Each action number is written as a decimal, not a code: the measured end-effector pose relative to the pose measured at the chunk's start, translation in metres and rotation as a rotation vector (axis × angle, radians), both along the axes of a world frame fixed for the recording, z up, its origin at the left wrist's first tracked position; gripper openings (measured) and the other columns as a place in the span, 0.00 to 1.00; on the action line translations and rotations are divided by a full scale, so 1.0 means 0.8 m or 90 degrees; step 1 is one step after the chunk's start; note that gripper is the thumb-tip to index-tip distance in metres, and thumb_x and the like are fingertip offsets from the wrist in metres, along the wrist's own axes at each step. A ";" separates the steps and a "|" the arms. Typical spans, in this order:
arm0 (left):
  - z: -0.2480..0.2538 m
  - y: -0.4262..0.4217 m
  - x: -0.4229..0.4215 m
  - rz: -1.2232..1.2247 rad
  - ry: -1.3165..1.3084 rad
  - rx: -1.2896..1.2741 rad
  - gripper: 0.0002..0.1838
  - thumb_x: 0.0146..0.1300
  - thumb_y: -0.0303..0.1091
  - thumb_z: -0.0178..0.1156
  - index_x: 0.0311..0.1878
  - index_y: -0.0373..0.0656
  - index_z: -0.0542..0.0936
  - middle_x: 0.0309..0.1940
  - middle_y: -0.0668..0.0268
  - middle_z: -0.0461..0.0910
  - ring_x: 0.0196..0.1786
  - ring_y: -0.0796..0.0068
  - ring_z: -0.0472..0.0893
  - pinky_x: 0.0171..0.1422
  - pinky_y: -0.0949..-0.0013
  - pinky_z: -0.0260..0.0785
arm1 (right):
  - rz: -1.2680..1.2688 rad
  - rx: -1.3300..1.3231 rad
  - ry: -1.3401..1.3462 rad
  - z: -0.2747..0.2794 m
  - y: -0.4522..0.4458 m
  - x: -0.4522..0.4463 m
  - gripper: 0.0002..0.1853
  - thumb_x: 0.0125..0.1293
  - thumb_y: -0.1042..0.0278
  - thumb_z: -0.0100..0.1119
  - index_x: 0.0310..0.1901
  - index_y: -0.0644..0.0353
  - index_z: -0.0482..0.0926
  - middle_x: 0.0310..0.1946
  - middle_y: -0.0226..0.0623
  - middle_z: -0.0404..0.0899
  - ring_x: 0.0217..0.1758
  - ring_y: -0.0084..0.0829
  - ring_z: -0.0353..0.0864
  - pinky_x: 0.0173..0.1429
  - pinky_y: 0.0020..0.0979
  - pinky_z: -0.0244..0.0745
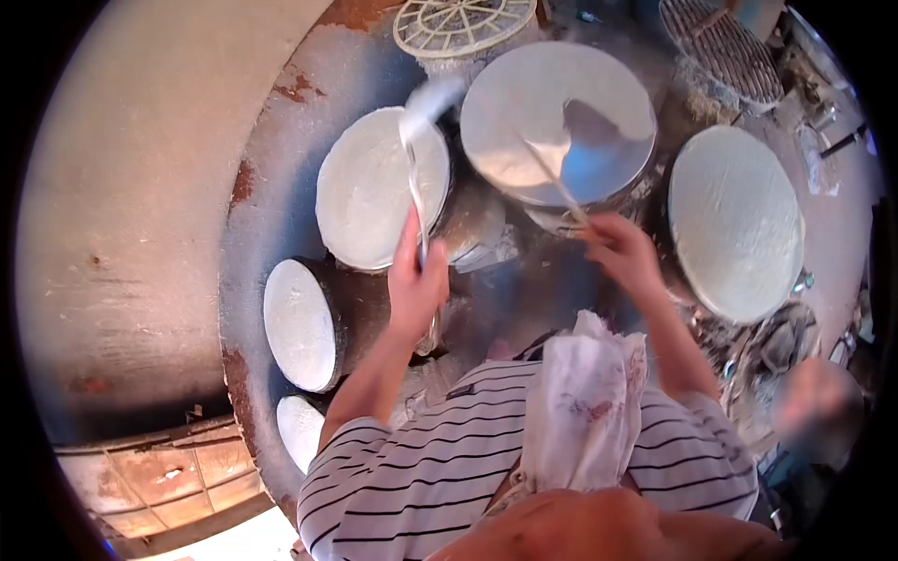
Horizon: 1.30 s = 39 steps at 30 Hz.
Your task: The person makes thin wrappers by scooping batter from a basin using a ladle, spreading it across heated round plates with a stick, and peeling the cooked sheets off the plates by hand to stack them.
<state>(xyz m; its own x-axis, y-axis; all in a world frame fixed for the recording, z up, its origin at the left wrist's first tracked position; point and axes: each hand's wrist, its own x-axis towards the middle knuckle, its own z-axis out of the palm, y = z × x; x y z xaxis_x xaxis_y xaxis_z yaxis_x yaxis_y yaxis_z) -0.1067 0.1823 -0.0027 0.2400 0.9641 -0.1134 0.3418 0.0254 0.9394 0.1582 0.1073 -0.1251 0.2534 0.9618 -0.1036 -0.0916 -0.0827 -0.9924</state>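
The middle disc [510, 84] looks glossy across its near half, perhaps unfinished; the right disc [734, 224] and left disc [374, 192] seem fully coated. The left hand [418, 285] grips a blurred tool [414, 173] over the left disc's far-right edge — the right hand [622, 251] pinches a stick [554, 178] across the middle disc's near edge.

This looks like a rough workshop, though its trade is unclear: several large, round pale tops [383, 187] stand close together beside a curved surround [248, 187] with rust-coloured patches, near a lattice disc [465, 25], a slatted round rack [720, 51] and crowded clutter [786, 341].
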 end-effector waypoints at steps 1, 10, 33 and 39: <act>-0.003 0.010 -0.008 0.001 -0.072 -0.002 0.32 0.69 0.25 0.44 0.74 0.46 0.49 0.15 0.76 0.62 0.12 0.89 0.59 0.13 0.80 0.53 | -0.045 -0.062 0.141 -0.003 0.036 -0.065 0.19 0.57 0.78 0.62 0.51 0.64 0.72 0.33 0.33 0.80 0.29 0.20 0.78 0.28 0.22 0.69; 0.016 0.025 -0.109 -0.093 -0.289 -0.057 0.33 0.72 0.30 0.46 0.75 0.55 0.45 0.16 0.74 0.59 0.12 0.85 0.57 0.13 0.77 0.52 | -0.302 -0.030 0.363 -0.076 0.072 -0.276 0.15 0.70 0.65 0.52 0.56 0.51 0.66 0.22 0.23 0.66 0.19 0.14 0.60 0.19 0.20 0.54; -0.017 0.020 -0.074 -0.206 -0.248 -0.019 0.33 0.70 0.27 0.45 0.75 0.48 0.45 0.14 0.73 0.60 0.11 0.86 0.57 0.12 0.77 0.53 | -0.356 -0.120 0.213 -0.044 -0.037 -0.069 0.19 0.70 0.63 0.51 0.61 0.55 0.71 0.25 0.29 0.72 0.17 0.16 0.64 0.16 0.20 0.59; -0.024 0.020 0.000 -0.202 -0.234 -0.037 0.33 0.70 0.27 0.45 0.75 0.46 0.45 0.13 0.74 0.60 0.10 0.87 0.57 0.12 0.78 0.53 | -0.224 -0.155 0.069 -0.020 -0.039 -0.050 0.16 0.70 0.64 0.48 0.55 0.59 0.76 0.21 0.27 0.73 0.15 0.15 0.64 0.17 0.20 0.59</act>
